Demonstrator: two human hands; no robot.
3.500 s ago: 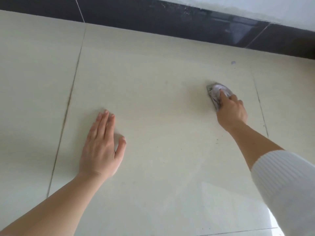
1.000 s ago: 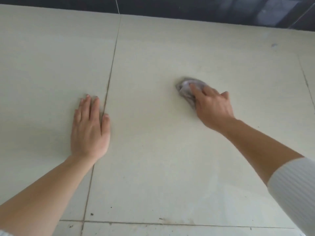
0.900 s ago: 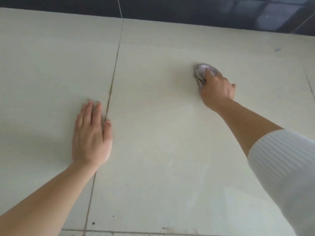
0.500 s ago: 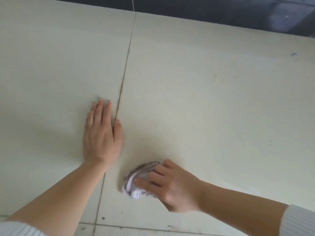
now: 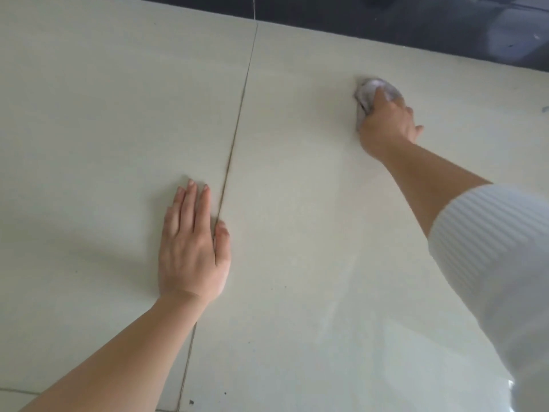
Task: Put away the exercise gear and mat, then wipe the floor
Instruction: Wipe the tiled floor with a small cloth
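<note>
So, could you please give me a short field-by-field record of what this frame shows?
Left hand: flat on the floor, fingers straight, lying over the grout line
Right hand: stretched forward, holds the cloth against the floor
Cloth: crumpled, grey-white, close to the dark wall strip
Floor: cream tiles, a few dark specks at the near edge
Sleeve: white, ribbed, on the right arm

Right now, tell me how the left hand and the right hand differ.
The left hand lies flat with straight fingers; the right hand grips a crumpled grey cloth. The left hand sits near the person, beside the grout line; the right hand reaches far out, close to the dark skirting. Both press down on the pale floor.
</note>
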